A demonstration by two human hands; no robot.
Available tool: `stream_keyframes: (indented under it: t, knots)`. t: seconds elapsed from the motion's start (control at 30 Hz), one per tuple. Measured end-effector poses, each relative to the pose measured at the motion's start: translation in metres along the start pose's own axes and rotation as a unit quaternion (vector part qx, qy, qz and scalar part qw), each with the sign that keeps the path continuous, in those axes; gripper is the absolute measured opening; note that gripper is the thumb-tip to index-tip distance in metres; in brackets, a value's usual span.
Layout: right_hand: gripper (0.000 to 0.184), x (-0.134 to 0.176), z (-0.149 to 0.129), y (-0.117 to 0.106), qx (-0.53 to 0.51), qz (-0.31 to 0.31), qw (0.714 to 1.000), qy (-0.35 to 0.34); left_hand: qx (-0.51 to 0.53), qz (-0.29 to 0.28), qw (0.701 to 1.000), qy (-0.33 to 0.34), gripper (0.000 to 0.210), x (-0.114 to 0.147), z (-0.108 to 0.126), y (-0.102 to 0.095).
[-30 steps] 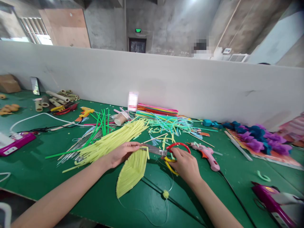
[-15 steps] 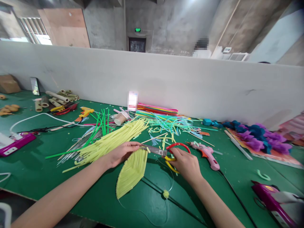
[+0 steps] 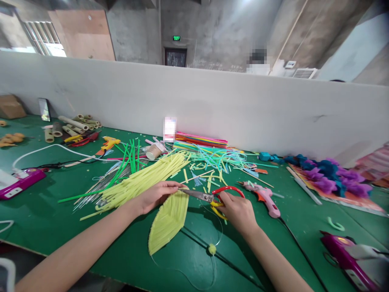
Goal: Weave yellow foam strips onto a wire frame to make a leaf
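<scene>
My left hand (image 3: 161, 194) pinches the upper edge of a yellow leaf shape (image 3: 168, 223) built from rows of fuzzy pipe cleaners. In my right hand (image 3: 238, 209) is a pair of scissors (image 3: 202, 195) with red and yellow handles. Their blades point left and lie along the leaf's top edge, close to my left fingertips. From the leaf a dark thin stem (image 3: 197, 239) runs down to the right, with a small yellow fuzzy ball (image 3: 212, 249) by it. A loop of clear thread curves below the leaf.
Behind my left hand lies a pile of yellow pipe cleaners (image 3: 152, 174), with green ones (image 3: 130, 158) beside it. A pink glue gun (image 3: 264, 196) rests right of my right hand, its cord trailing forward. Purple and blue fuzzy pieces (image 3: 331, 174) lie far right. A low white partition (image 3: 194, 101) bounds the table.
The scissor blades have closed along the leaf's edge. A short yellow piece that was at the blades is gone from there, and one now lies on the table behind. My left hand stays put.
</scene>
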State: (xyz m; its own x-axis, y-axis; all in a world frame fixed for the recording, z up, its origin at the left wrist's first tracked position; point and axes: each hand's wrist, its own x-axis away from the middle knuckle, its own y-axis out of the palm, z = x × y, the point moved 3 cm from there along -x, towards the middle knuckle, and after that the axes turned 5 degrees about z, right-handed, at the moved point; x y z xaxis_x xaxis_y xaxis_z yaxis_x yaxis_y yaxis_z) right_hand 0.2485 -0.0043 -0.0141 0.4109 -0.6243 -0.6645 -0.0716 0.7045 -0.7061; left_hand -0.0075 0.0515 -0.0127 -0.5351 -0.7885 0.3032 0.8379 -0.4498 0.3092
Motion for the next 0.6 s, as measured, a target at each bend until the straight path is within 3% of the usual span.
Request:
stream_keyframes:
  t: [0.13,0.27,0.43,0.6]
  knots:
    - [0.019,0.001,0.003,-0.001,-0.002,0.008,0.996,0.086,-0.009,-0.004,1.000,0.001,0.036,0.001,0.001,0.001]
    - [0.017,-0.003,0.009,0.000,-0.003,-0.023,0.985,0.171,-0.062,0.002,0.998,0.003,0.039,0.003,0.004,0.004]
    - [0.010,-0.005,0.012,0.000,-0.054,-0.054,0.981,0.179,-0.154,0.014,0.986,0.053,0.036,0.007,0.006,0.010]
    - [0.028,-0.004,0.011,0.002,-0.094,-0.064,0.978,0.173,-0.200,0.024,0.978,0.063,0.030,0.008,0.004,0.011]
